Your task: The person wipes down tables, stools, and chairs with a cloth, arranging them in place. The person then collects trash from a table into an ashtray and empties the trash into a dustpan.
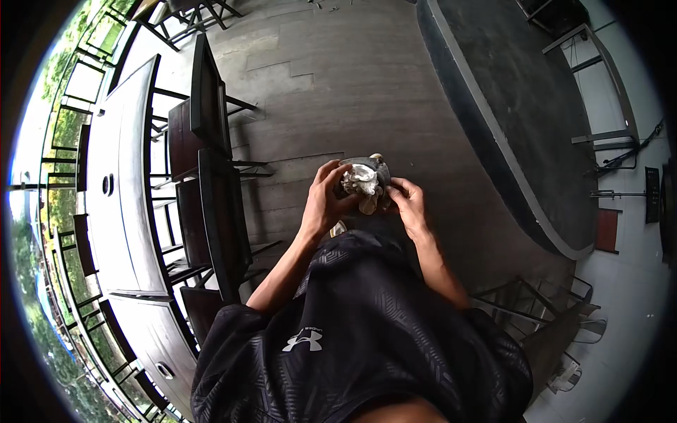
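Observation:
A crumpled silvery-white piece [361, 179] lies against a dark grey item [381, 171] in front of my body. My left hand [328, 196] curls round the left side of the silvery piece, with thumb and fingers on it. At the right edge of the bundle, my right hand [407, 201] has its fingertips pinched on the dark item. A brownish part [369, 204] hangs below the silvery piece, between the hands. What exactly these things are is too small to tell.
Dark chairs [209, 99] stand left of me beside long pale tables [127, 176]. A raised dark platform [508, 106] with a grey edge curves along the right. More furniture [550, 324] is at the lower right. Railings run along the far left.

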The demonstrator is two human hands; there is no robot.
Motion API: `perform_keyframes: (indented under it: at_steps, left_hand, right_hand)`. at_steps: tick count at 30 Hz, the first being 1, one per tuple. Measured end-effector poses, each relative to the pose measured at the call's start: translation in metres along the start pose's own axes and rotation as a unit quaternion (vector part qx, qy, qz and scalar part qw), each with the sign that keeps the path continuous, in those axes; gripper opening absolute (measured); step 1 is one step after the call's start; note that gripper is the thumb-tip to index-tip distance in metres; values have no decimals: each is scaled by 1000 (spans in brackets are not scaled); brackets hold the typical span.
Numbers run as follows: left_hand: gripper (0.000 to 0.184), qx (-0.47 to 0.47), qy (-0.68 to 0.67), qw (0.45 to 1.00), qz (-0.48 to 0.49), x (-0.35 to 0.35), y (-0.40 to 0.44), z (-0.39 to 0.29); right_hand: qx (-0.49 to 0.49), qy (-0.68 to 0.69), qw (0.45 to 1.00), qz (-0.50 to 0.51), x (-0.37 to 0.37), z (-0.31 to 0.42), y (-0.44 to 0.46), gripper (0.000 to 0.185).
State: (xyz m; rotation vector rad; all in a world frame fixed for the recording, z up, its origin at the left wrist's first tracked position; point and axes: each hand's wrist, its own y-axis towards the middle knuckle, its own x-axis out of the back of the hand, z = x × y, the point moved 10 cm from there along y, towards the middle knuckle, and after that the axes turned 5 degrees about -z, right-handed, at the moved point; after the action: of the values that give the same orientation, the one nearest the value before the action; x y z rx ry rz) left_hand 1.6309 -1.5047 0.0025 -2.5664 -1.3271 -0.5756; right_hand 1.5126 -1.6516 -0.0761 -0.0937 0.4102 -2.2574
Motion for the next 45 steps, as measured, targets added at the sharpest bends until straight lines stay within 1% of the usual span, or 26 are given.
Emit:
perform_keyframes:
  at_steps: [3, 8, 12, 14, 16, 20, 23, 28, 30, 36, 39, 42, 45]
  left_hand:
    - [58, -1, 9, 1000, -10, -7, 46, 5]
    - [57, 9, 15, 999, -31, -16, 134, -4]
    - [56, 4, 22, 999, -46, -27, 204, -15]
    - [56, -7, 30, 998, -53, -29, 230, -21]
    - [55, 2, 28, 998, -57, -32, 249, -25]
    - [53, 2, 29, 998, -58, -39, 294, -30]
    - [54, -1, 36, 998, -52, -44, 320, -29]
    - [53, 4, 20, 1000, -22, -51, 375, -26]
    - [52, -6, -2, 1000, -18, -49, 404, -22]
    - [51, -13, -7, 1000, -9, -26, 503, -12]
    - [49, -19, -14, 1000, -9, -7, 554, -9]
    - [50, -53, -2, 998, -29, 16, 603, -10]
    - [49, -47, -16, 999, -18, 32, 649, -2]
  right_hand:
    - [-25, 21, 999, 25, -4, 8, 48, 21]
    - [3, -6, 999, 47, -4, 48, 141, 19]
    - [-13, -9, 998, 63, 3, 82, 205, 20]
    - [-9, 17, 996, 86, 3, 97, 235, 21]
    - [-8, 28, 994, 102, 3, 111, 257, 21]
    - [-19, 28, 994, 100, 7, 127, 292, 23]
    - [-23, 40, 996, 72, 13, 126, 313, 24]
    - [-42, 61, 996, 53, 11, 135, 354, 24]
    - [-45, 65, 995, 55, 5, 142, 378, 24]
    - [-49, 52, 996, 47, -31, 175, 465, 25]
    - [-57, 79, 994, 55, -58, 198, 509, 25]
    - [-66, 81, 993, 54, -85, 226, 547, 25]
    - [-64, 84, 993, 54, -106, 239, 586, 26]
